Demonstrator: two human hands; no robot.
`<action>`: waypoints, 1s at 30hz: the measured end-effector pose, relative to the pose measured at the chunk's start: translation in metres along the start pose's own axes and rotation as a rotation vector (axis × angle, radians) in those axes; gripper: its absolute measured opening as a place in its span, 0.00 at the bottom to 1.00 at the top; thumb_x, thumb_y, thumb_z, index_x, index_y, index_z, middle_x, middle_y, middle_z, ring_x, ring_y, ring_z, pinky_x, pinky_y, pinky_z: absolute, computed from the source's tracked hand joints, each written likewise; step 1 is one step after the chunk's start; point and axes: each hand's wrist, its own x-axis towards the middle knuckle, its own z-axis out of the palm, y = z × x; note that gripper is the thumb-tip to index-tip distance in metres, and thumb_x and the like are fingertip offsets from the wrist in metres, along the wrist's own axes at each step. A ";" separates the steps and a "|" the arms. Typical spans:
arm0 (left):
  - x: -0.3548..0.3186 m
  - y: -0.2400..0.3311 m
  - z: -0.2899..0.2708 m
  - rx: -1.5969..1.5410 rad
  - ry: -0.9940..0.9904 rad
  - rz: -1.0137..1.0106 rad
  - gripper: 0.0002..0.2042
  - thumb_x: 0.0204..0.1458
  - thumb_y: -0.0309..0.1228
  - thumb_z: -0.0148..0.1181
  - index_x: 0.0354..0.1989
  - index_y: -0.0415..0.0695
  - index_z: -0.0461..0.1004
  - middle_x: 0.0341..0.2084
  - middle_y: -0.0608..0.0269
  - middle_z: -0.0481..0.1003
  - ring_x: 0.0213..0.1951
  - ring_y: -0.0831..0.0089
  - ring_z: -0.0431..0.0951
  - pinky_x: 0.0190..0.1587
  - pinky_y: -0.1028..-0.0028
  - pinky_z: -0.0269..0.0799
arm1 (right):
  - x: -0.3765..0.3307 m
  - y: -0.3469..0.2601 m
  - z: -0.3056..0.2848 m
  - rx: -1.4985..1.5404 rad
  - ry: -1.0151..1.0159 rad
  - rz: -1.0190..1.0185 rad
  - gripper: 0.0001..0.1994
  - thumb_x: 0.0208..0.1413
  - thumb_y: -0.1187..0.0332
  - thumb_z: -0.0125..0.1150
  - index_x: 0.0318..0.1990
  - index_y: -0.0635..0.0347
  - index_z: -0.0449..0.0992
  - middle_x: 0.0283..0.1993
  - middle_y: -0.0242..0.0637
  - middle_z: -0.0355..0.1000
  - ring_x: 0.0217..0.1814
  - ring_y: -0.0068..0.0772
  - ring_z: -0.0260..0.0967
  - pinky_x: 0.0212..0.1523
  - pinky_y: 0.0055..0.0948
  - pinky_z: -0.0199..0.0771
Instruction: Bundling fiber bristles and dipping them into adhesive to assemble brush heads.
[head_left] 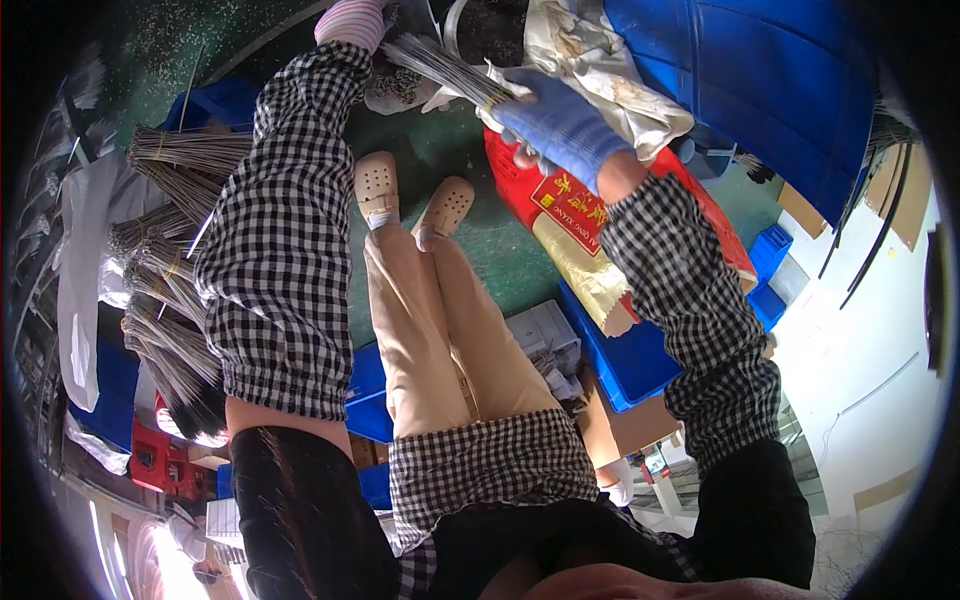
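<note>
My right hand [562, 122], in a blue knit glove, is closed round one end of a bundle of thin grey rods [440, 68]. The bundle points up and left toward my other hand. At the top edge, my left hand [352, 24] wears a pink and white striped glove. Its fingers are mostly cut off by the picture's edge, beside a grey metallic piece [412, 16] that I cannot make out. Below my right hand lies a red and yellow printed sack [520, 185]. A stained white cloth or sack [585, 50] is just beyond that hand.
Several tied bundles of similar rods [165, 270] are stacked at the left. A large blue panel [750, 70] stands at the upper right. Blue bins [625, 365] and a grey crate [545, 330] sit by my legs. Small bits litter the green floor [240, 40].
</note>
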 end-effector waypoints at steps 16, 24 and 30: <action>-0.007 0.002 0.024 -0.165 -0.160 0.020 0.21 0.58 0.35 0.57 0.61 0.64 0.71 0.56 0.54 0.74 0.56 0.51 0.74 0.58 0.58 0.72 | 0.222 -0.016 0.070 -0.950 0.291 -0.331 0.20 0.58 0.53 0.58 0.45 0.60 0.82 0.47 0.50 0.79 0.48 0.52 0.78 0.47 0.45 0.81; -0.007 0.004 0.022 -0.588 -0.187 -0.265 0.26 0.47 0.32 0.67 0.59 0.55 0.75 0.58 0.59 0.74 0.60 0.56 0.73 0.60 0.62 0.68 | 0.204 -0.030 0.088 -0.622 0.532 -0.400 0.20 0.57 0.51 0.56 0.41 0.58 0.84 0.43 0.50 0.80 0.48 0.54 0.78 0.49 0.44 0.79; -0.090 0.053 0.037 -0.781 0.416 -0.332 0.23 0.50 0.25 0.59 0.57 0.44 0.74 0.57 0.44 0.71 0.59 0.50 0.72 0.61 0.65 0.69 | 0.211 -0.029 0.082 -0.647 0.291 -0.170 0.20 0.55 0.51 0.54 0.42 0.56 0.83 0.46 0.51 0.79 0.49 0.55 0.77 0.50 0.47 0.77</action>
